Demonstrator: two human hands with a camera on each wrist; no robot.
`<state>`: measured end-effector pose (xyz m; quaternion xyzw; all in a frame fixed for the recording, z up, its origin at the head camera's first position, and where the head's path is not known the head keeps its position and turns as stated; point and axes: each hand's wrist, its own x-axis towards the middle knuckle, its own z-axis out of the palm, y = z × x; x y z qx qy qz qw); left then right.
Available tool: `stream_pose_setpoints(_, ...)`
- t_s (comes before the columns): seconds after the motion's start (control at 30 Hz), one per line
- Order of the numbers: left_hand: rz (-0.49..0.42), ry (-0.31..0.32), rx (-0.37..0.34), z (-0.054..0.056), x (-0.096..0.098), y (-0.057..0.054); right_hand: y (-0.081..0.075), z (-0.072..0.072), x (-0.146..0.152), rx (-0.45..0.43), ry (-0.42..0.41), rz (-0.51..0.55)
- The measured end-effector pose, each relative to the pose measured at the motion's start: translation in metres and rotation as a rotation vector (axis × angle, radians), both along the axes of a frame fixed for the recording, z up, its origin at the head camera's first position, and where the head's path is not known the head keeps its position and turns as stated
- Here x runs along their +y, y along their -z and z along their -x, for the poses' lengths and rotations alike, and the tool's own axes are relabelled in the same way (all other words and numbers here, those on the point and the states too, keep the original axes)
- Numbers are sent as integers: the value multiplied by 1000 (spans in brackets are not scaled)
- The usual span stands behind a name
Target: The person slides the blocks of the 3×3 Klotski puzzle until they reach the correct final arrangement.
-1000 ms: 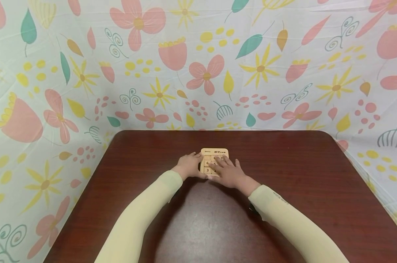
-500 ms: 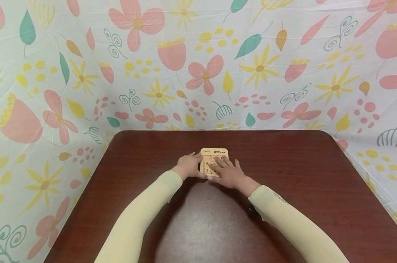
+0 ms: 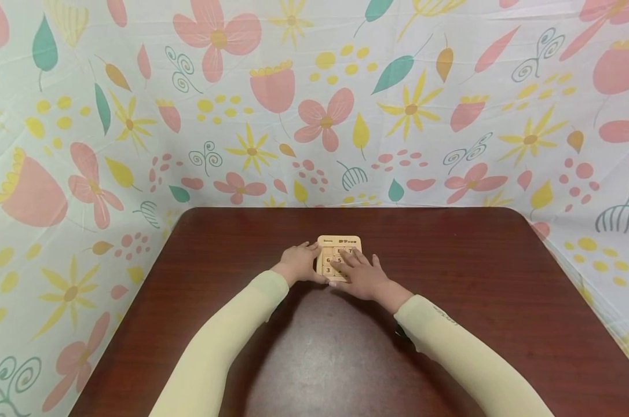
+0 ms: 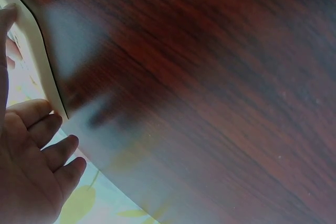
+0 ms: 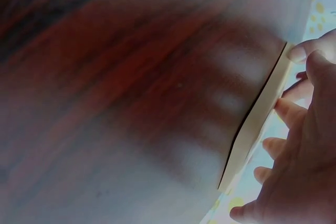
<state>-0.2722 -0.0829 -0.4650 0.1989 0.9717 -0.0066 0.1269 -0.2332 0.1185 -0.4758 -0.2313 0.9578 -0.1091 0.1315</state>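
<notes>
A light wooden number slide puzzle (image 3: 328, 266) lies on the table, with tiles 6, 5 and 3 readable and a bare slot at its upper left. My left hand (image 3: 297, 263) holds its left side, thumb at the near corner and index finger near the far one. In the left wrist view, the puzzle's pale edge (image 4: 41, 56) runs between the thumb and fingers of that hand (image 4: 31, 156). Over the tiles spreads my right hand (image 3: 365, 277), its fingers covering several of them and its thumb at the near edge. The right wrist view shows these fingers (image 5: 286, 109) along the board's side.
The dark red wooden table (image 3: 450, 260) has rounded far corners and a glossy patch near the front. Behind it and along both sides hangs a white cloth (image 3: 314, 69) printed with flowers and leaves. Pale sleeves (image 3: 215, 341) cover both forearms.
</notes>
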Motion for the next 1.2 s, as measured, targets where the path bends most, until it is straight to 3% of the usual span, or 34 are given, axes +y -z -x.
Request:
stream_pose_setpoints(0.63,-10,0,-1,-2,1,-2,2,0,1,24,-9,-2)
stream_pose_setpoints(0.9,5,-4,-8,3,0,2,1,1,9,91,-11,33)
stream_pose_setpoints(1.2,3,-4,-17,0,0,-1,-3,5,14,105,4,19)
